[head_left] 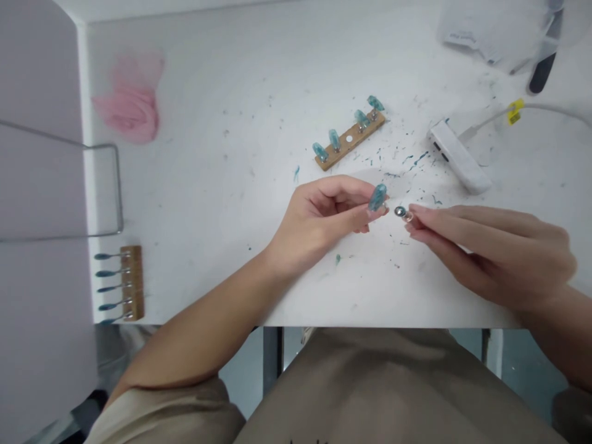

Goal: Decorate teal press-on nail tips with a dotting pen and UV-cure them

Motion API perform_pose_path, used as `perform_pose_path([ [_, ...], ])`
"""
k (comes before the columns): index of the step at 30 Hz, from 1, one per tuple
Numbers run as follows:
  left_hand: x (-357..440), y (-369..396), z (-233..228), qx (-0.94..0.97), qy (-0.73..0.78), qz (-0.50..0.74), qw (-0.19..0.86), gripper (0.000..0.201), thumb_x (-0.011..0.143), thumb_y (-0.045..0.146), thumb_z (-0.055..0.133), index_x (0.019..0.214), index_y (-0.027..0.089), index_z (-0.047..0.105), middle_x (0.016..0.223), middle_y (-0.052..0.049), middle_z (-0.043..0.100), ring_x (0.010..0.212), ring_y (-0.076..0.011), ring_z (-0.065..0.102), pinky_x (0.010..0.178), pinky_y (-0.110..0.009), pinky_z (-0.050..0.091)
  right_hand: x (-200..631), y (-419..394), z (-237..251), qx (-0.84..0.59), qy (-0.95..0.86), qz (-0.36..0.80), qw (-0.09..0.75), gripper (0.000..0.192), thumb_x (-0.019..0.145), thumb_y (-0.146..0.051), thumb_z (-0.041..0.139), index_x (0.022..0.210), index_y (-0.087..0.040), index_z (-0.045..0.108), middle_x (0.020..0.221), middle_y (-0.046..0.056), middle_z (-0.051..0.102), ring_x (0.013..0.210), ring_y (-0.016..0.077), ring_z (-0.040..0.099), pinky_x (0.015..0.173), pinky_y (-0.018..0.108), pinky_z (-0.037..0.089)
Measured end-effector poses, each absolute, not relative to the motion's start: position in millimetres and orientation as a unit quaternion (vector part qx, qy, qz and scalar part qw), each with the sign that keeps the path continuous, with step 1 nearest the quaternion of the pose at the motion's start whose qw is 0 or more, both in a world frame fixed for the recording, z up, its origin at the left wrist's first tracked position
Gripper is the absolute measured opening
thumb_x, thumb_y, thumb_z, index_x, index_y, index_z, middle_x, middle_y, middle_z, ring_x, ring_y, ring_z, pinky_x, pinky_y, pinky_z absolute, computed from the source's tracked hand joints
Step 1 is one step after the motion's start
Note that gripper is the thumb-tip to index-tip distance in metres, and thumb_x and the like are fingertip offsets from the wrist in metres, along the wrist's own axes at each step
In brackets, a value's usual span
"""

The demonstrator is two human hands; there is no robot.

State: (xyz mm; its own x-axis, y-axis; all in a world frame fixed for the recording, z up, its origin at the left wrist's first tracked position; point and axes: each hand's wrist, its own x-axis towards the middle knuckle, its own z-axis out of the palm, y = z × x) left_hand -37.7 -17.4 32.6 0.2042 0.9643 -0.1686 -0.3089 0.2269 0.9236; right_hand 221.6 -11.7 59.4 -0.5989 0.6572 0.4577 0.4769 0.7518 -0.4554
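Note:
Between the thumb and fingers of my left hand [319, 225] is a teal press-on nail [378, 197], its glossy marbled face turned up. My right hand [504, 253] pinches a small metal nail-stand peg [400, 211] by its shaft, round shiny end towards the nail. A narrow gap separates peg and nail. Just beyond my hands lies a wooden nail-stand bar [342, 150] bearing several teal nails on metal pegs, with a bare white round spot at its middle. The right hand's far fingers are partly hidden.
A second wooden bar [134, 277] with several teal nails stands at the left front edge. Behind it are a metal wire frame [119, 185] and a pink cloth [132, 111]. On the right lie a white corded device [460, 157], a dark-handled tool [543, 73], plastic bags [490, 28] and teal scraps.

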Motion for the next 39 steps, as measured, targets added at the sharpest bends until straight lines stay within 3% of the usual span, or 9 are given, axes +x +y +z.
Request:
perform_pose_path([
  [4, -38.0, -18.3, 35.0, 0.398, 0.426, 0.469, 0.663, 0.033, 0.076, 0.039, 0.113, 0.105, 0.037, 0.097, 0.085, 0.003, 0.085, 0.071, -0.0100, 0.069, 0.068, -0.024, 0.064, 219.7, -11.9, 58.6, -0.319, -0.879, 0.087, 0.344, 0.044, 0.098, -0.004, 0.085, 0.134, -0.029, 0.080, 0.121, -0.007, 0.087, 0.102, 0.0134, 0.088, 0.085, 0.022, 0.073],
  [8, -37.5, -19.8, 36.6, 0.396, 0.436, 0.466, 0.661, 0.024, 0.079, 0.046, 0.111, 0.095, 0.035, 0.097, 0.081, 0.000, 0.083, 0.079, -0.0152, 0.074, 0.069, -0.028, 0.063, 220.1, -14.6, 56.5, -0.338, -0.875, 0.083, 0.337, 0.047, 0.098, -0.006, 0.086, 0.137, -0.031, 0.079, 0.122, -0.007, 0.087, 0.099, 0.0159, 0.089, 0.075, 0.026, 0.073],
  [11, -37.0, -19.9, 35.8, 0.394, 0.428, 0.470, 0.664, 0.022, 0.079, 0.046, 0.110, 0.089, 0.033, 0.095, 0.073, 0.001, 0.078, 0.078, -0.0142, 0.073, 0.072, -0.027, 0.063, 219.6, -15.7, 56.8, -0.344, -0.873, 0.089, 0.334, 0.053, 0.098, -0.005, 0.084, 0.141, -0.035, 0.078, 0.122, -0.008, 0.086, 0.096, 0.0167, 0.089, 0.075, 0.027, 0.075],
  [18, -37.5, -17.2, 34.1, 0.392, 0.414, 0.471, 0.673, 0.029, 0.072, 0.037, 0.115, 0.088, 0.030, 0.091, 0.083, 0.003, 0.082, 0.067, -0.0097, 0.067, 0.069, -0.026, 0.064, 221.1, -15.2, 55.9, -0.349, -0.870, 0.090, 0.336, 0.054, 0.098, -0.005, 0.085, 0.142, -0.036, 0.078, 0.124, -0.008, 0.086, 0.095, 0.0151, 0.088, 0.077, 0.027, 0.075],
  [23, -37.6, -18.1, 34.9, 0.409, 0.426, 0.469, 0.656, 0.023, 0.081, 0.048, 0.109, 0.091, 0.032, 0.094, 0.113, -0.001, 0.091, 0.076, -0.0118, 0.072, 0.069, -0.029, 0.063, 220.9, -16.0, 54.9, -0.352, -0.869, 0.096, 0.333, 0.066, 0.095, -0.003, 0.085, 0.150, -0.040, 0.076, 0.124, -0.008, 0.086, 0.096, 0.0156, 0.088, 0.076, 0.027, 0.074],
  [28, -35.6, -19.5, 34.0, 0.399, 0.423, 0.474, 0.661, 0.023, 0.075, 0.044, 0.113, 0.086, 0.036, 0.094, 0.094, 0.002, 0.089, 0.078, -0.0143, 0.076, 0.071, -0.031, 0.064, 219.8, -16.0, 57.2, -0.353, -0.870, 0.090, 0.333, 0.051, 0.098, -0.006, 0.084, 0.140, -0.035, 0.079, 0.124, -0.008, 0.086, 0.097, 0.0151, 0.088, 0.080, 0.026, 0.075],
  [32, -34.9, -19.4, 34.4, 0.382, 0.438, 0.481, 0.656, 0.029, 0.069, 0.048, 0.115, 0.086, 0.036, 0.095, 0.091, 0.003, 0.088, 0.077, -0.0136, 0.074, 0.069, -0.030, 0.064, 219.6, -15.2, 57.6, -0.354, -0.868, 0.090, 0.336, 0.054, 0.096, -0.004, 0.085, 0.140, -0.035, 0.079, 0.126, -0.008, 0.086, 0.099, 0.0155, 0.088, 0.086, 0.026, 0.076],
  [39, -36.9, -19.2, 34.4, 0.399, 0.429, 0.470, 0.660, 0.023, 0.079, 0.047, 0.110, 0.089, 0.033, 0.095, 0.090, 0.001, 0.087, 0.072, -0.0120, 0.072, 0.072, -0.032, 0.063, 218.9, -16.2, 55.8, -0.362, -0.864, 0.081, 0.339, 0.046, 0.098, -0.007, 0.086, 0.135, -0.033, 0.080, 0.122, -0.009, 0.086, 0.096, 0.0129, 0.088, 0.077, 0.023, 0.072],
])
